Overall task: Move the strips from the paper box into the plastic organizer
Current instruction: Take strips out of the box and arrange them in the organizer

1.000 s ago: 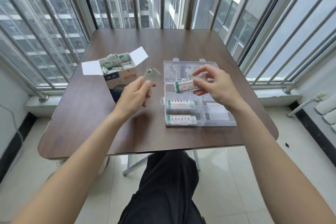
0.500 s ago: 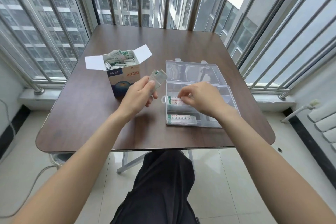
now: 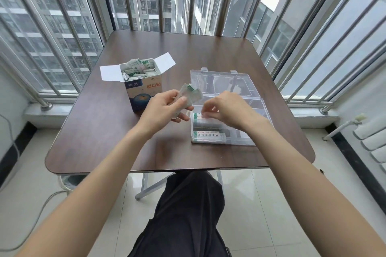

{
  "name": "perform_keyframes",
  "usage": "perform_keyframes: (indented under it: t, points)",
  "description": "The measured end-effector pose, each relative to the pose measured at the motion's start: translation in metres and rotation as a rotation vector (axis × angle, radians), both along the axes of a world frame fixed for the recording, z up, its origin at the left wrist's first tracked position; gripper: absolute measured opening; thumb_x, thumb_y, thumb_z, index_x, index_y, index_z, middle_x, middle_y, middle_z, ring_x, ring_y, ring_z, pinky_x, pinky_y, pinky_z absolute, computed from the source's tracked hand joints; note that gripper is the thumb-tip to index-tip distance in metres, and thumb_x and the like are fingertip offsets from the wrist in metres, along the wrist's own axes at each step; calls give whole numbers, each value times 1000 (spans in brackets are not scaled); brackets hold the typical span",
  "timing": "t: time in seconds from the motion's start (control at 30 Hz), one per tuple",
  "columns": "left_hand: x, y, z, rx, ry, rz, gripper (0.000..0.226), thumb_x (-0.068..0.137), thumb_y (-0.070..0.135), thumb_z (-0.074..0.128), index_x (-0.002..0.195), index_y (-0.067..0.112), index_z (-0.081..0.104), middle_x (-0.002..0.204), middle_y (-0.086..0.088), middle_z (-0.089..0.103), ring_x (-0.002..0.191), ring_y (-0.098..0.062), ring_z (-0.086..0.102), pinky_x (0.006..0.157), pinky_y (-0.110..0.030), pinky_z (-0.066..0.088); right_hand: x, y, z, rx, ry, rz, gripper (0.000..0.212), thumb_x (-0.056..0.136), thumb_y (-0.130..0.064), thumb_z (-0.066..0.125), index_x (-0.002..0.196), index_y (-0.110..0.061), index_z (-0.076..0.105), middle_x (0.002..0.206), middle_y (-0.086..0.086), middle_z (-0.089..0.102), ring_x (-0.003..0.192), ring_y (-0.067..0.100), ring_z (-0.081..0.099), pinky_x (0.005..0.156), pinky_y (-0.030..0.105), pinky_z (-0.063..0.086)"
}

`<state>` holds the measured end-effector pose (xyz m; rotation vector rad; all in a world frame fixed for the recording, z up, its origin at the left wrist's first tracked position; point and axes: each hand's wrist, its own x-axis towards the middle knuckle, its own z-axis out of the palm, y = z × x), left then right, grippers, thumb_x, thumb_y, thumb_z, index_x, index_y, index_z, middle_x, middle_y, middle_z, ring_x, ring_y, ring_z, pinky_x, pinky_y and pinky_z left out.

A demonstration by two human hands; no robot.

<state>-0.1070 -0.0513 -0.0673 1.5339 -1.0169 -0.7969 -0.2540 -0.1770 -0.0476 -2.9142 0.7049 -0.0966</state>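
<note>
An open paper box (image 3: pixel 146 91) stands on the table's left side, full of white-and-green strips (image 3: pixel 136 67). To its right lies a clear plastic organizer (image 3: pixel 264 103) with its lid (image 3: pixel 221 81) folded back. One strip (image 3: pixel 208 135) lies in the front left compartment and another (image 3: pixel 197 116) in the compartment behind it. My left hand (image 3: pixel 163 111) grips a small bundle of strips (image 3: pixel 189 95) between box and organizer. Over the organizer's left compartments hovers my right hand (image 3: pixel 228 110), fingers loosely curled just above the second strip and holding nothing that I can see.
The brown table (image 3: pixel 188 52) stands on a balcony with metal window bars on the left, far and right sides. My dark-trousered knee (image 3: pixel 188 204) is under the front edge. A cable (image 3: pixel 31 215) lies on the tiled floor at left.
My right hand carried a strip down into the organizer's left compartment and has let it go. The left hand stays raised with its bundle.
</note>
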Motion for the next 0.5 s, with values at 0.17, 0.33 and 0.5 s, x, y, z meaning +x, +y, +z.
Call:
perform_keyframes:
  t: [0.17,0.33,0.5]
  points:
    - [-5,-2,5,-10,54,-8,7,94,18,56,94,20,63,86,3,72,68,-16,71,56,-17,51,-6,7,3,438,-552,-218,17,92,-21,60,89,-6,68,72,6,69,63,19,68,59,36,57]
    - [-16,-7,8,5,49,-78,8,93,21,56,97,19,63,86,4,70,71,-15,71,58,-18,52,-8,20,6,943,-628,-399,22,88,-24,65,96,-4,59,56,5,60,39,11,52,39,20,41]
    - [-20,-9,9,-3,25,-54,20,99,23,46,95,19,65,83,4,68,71,-12,71,62,-23,53,-23,22,2,1173,-752,-423,7,88,-12,65,82,-9,61,61,3,64,47,9,58,46,17,47]
